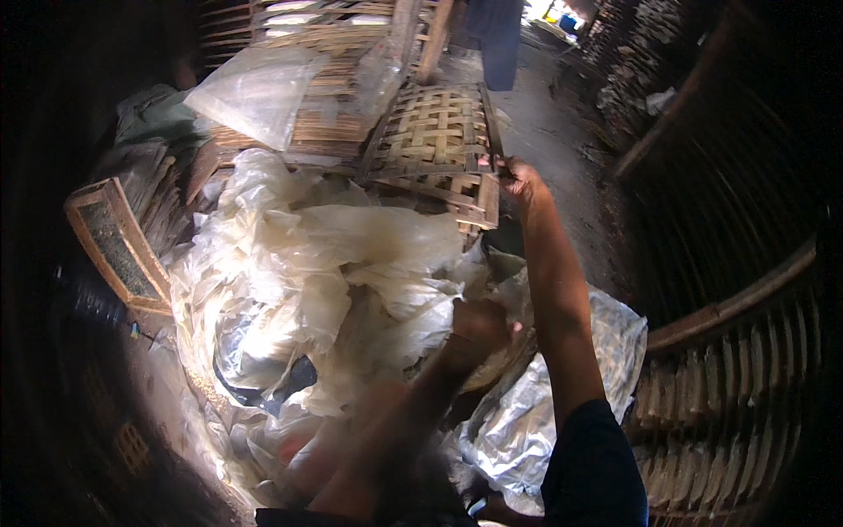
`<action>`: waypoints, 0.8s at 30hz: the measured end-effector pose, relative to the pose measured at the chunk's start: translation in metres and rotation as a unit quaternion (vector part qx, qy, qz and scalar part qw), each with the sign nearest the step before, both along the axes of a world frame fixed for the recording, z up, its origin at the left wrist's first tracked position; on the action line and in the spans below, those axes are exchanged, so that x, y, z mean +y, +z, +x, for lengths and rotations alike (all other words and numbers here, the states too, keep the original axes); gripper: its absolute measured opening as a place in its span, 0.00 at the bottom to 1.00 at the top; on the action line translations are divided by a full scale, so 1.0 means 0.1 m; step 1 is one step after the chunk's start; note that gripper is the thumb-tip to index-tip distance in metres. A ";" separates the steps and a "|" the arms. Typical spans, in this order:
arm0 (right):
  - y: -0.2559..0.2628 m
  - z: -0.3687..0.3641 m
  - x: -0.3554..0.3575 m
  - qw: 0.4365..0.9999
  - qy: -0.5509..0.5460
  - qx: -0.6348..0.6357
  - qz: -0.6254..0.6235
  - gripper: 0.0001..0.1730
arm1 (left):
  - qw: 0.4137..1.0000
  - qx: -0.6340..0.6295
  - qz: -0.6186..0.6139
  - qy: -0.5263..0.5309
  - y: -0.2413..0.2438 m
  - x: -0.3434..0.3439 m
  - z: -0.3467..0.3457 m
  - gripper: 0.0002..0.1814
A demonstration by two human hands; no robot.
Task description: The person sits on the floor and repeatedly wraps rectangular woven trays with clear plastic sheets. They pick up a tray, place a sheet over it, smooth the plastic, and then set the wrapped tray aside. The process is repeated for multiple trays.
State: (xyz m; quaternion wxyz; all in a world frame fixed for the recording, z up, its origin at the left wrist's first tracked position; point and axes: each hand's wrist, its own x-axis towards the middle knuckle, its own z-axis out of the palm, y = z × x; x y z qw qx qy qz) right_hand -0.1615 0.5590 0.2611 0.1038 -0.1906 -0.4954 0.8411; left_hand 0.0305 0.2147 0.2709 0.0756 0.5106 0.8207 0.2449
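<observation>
My right hand (517, 172) reaches far forward, its fingers closed on the right edge of a woven bamboo tray (431, 132) that lies on a stack of similar ones. Closer to me, my left hand (482, 323) is in shadow beside the right forearm, at the right edge of a large heap of crumpled translucent plastic sheeting (316, 257). Its fingers look curled near the plastic, but blur and shade hide whether they grip it. A dark object (299, 375) shows through a gap in the sheeting.
A wood-framed mesh screen (115, 244) leans at the left. Silvery plastic sheeting (520, 421) lies at the lower right. Clear plastic (257, 89) covers slatted bamboo at the back. A dark cloth garment (497, 43) hangs above the floor. A slatted wall with a wooden rail (724, 316) stands right.
</observation>
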 end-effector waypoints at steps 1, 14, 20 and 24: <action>0.17 0.27 -0.02 1.000 -0.011 0.000 0.000 0.15 | 1.000 0.004 -0.002 -0.007 -0.01 -0.03 -0.02 0.32; 0.74 5.74 -1.95 0.965 -0.254 0.006 0.058 0.20 | 0.981 -0.023 -0.186 0.050 0.34 -0.42 -0.10 0.16; 0.15 7.00 -3.33 0.915 -0.397 0.041 -0.065 0.22 | 0.983 -0.088 -0.109 -0.122 0.09 -0.18 0.24 0.31; -0.56 7.29 -3.47 0.854 -0.508 0.059 -0.093 0.18 | 0.948 -0.121 -0.253 -0.151 0.36 0.13 0.90 0.45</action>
